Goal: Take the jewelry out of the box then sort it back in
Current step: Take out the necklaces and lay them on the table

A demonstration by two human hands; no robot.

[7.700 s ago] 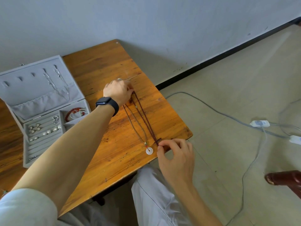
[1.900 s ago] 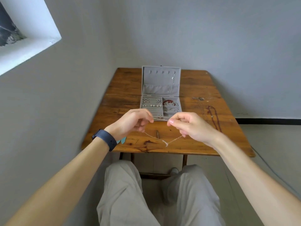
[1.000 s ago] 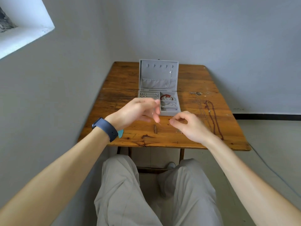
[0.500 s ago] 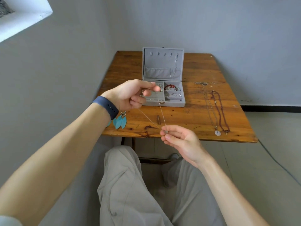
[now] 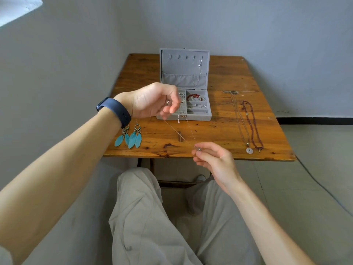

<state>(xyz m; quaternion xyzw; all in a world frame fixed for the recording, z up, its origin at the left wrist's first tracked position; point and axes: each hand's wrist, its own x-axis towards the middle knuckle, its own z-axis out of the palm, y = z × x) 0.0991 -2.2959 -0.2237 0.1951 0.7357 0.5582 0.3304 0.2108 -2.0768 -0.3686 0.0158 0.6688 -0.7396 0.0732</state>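
A grey jewelry box (image 5: pixel 209 116) stands open on the wooden table (image 5: pixel 219 131), its lid upright with one chain hanging inside. A red bracelet and several small pieces lie in its compartments. A thin silver necklace (image 5: pixel 176 131) is stretched in the air in front of the box. My left hand (image 5: pixel 155 101) pinches its upper end by the box's front. My right hand (image 5: pixel 212 159) pinches its small pendant over the table's near edge.
Turquoise feather earrings (image 5: pixel 130 137) lie at the table's front left. Two long necklaces (image 5: pixel 248 121), one with a white ring pendant, one of dark red beads, lie on the right side. Walls stand to the left and behind; my knees are under the near edge.
The view has shifted slightly, showing the feather earrings in full. Both hands still hold the silver necklace taut, and the right hand has stayed by the table's near edge.
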